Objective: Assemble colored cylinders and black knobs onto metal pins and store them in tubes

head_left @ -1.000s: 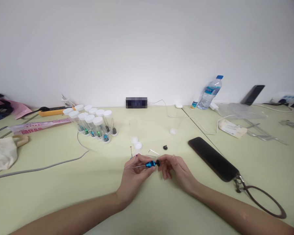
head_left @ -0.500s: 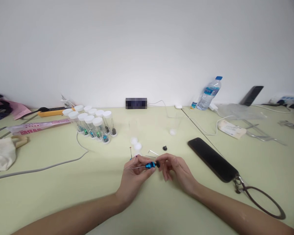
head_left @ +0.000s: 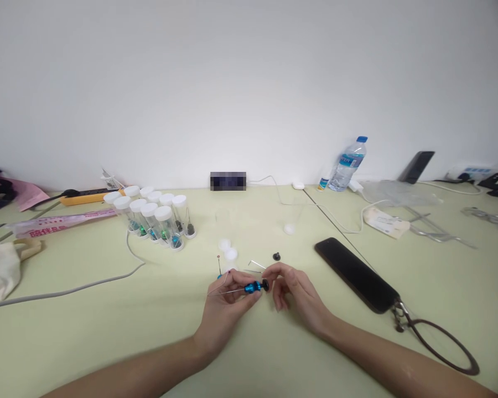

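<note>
My left hand is closed on a small blue metal piece with a black round end and a long thin bent wire running out to the left. My right hand is beside the black end, its fingers loosely curved and apart; whether a fingertip touches it I cannot tell. Beyond the hands lie a bent hex key and a small black disc-shaped part. Another thin wire piece with a blue base stands partly behind my left hand. White caps lie close by.
Several clear tubes with white caps stand at the left, coloured pieces inside. A phone with a strap lies at the right. Farther back are a water bottle, a clear container and an orange-edged power strip. A grey cable crosses the left.
The whole view has shifted slightly, so things appear a little lower and further left. Both hands keep nearly the same pose around the blue piece.
</note>
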### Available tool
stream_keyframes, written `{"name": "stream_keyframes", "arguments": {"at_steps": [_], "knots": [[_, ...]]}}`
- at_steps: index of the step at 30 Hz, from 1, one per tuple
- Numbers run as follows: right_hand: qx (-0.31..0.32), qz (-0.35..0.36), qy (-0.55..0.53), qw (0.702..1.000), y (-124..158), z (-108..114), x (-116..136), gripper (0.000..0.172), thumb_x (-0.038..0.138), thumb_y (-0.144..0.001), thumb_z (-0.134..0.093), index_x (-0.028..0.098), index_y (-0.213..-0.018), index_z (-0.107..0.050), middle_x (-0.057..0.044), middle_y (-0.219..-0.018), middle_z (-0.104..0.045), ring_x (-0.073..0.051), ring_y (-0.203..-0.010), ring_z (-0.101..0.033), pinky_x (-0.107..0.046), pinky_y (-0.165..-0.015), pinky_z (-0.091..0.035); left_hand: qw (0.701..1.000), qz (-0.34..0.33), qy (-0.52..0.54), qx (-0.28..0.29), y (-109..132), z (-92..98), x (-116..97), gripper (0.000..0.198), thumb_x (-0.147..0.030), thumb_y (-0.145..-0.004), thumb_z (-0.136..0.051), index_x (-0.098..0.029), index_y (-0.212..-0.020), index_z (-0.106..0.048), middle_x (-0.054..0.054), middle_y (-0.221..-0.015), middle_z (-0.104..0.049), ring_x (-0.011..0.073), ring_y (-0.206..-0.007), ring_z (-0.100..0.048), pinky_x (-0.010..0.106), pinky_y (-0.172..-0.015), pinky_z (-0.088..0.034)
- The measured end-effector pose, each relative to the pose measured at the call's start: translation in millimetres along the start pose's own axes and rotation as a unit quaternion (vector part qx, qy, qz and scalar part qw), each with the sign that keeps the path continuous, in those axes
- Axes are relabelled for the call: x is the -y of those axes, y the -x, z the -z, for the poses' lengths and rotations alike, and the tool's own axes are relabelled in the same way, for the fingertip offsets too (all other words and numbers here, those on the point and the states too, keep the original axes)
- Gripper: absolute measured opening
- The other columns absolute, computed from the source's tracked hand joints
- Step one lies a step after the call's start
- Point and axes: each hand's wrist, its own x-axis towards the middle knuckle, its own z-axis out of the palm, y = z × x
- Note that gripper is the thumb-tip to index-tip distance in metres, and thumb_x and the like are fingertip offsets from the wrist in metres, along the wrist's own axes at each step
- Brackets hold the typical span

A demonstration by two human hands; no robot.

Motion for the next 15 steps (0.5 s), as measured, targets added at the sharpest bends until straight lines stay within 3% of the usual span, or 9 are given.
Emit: {"name": "stream_keyframes", "arguments": {"at_steps": [11, 15], "knots": [[-0.001, 0.021, -0.005, 1.000, 1.4, 0.5, 0.7, 0.051, 0.056, -0.094, -0.031, 0.015, -0.097, -0.061, -0.004, -0.074, -0.057, -0.009, -0.047, -0.051, -0.022, -0.043, -0.035, 1.000, 0.005, 0.000, 0.011, 0.1, 1.1, 0.7, 0.012, -0.021, -0.073, -0.074, -0.018, -0.080, -0.064, 0.004, -0.092, -0.069, 0.0172, -0.088, -0.066, 0.028, -0.081, -0.054], [0.000, 0.001, 0.001, 1.000, 1.8, 0.7, -0.1, 0.055, 0.057, -0.094, -0.031, 0.013, -0.088, -0.063, -0.004, -0.068, -0.058, -0.010, -0.047, -0.051, -0.022, -0.043, -0.034, 1.000, 0.007, -0.001, 0.000, -1.1, 0.2, -0.2, 0.013, -0.021, -0.071, -0.075, -0.018, -0.078, -0.065, 0.004, -0.089, -0.068, 0.0179, -0.085, -0.066, 0.029, -0.079, -0.055]]}}
